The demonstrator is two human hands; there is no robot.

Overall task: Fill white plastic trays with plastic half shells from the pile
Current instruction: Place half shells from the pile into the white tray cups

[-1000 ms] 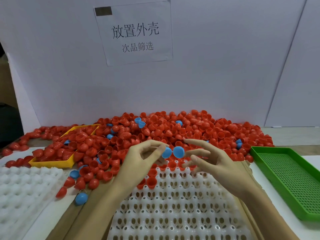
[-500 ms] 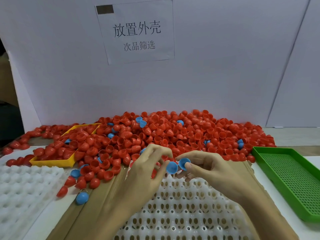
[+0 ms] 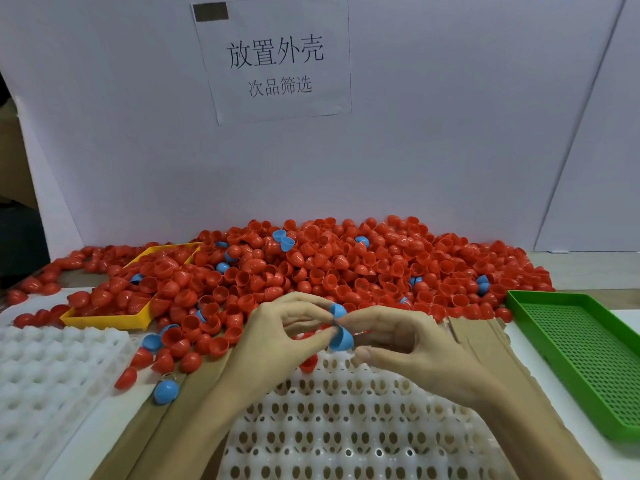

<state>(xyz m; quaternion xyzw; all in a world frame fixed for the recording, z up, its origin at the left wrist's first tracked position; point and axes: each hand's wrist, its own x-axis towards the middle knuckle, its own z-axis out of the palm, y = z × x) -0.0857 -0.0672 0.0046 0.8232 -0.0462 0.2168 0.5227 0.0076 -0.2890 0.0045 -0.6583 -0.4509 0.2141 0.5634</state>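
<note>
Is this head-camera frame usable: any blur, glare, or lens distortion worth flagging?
Head view: even, soft light with no hard shadows; small highlights on the red half shells; wide-angle bending shows in the green tray edges; the left hand, right hand and blue half shells look slightly soft.

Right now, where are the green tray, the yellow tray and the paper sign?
green tray (image 3: 512, 297): head view, far left corner of rim.
yellow tray (image 3: 104, 321): head view, front wall.
paper sign (image 3: 275, 60): head view, middle, on the big letters.
</note>
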